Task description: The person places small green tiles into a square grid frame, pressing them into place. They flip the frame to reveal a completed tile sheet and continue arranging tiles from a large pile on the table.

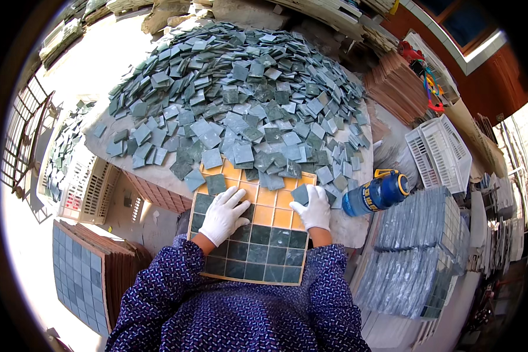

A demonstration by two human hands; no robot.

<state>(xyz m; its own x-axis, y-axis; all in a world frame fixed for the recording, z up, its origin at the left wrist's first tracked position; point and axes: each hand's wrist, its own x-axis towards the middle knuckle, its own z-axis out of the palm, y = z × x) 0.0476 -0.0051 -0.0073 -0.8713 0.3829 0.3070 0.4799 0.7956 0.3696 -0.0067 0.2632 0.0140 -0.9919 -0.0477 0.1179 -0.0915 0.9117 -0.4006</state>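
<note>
An orange grid tray (265,205) with square pockets lies before me. Dark green stone tiles (258,253) fill its lower rows and part of its left side, while several pockets in the upper middle show bare orange. My left hand (224,215), in a white glove, rests over the tray's left side with its fingers stretched out; what lies under the palm is hidden. At the upper right of the tray, my right hand (314,210), also gloved, grips a square stone tile (300,195) between thumb and fingers. A loose tile (216,184) lies at the tray's upper left.
Beyond the tray spreads a big heap of loose tiles (240,76) on a pale table (108,132). A blue bottle (374,193) lies on its side at the right. Stacked tile sheets (416,252) stand at right, filled trays (79,273) at lower left, crates (440,154) farther off.
</note>
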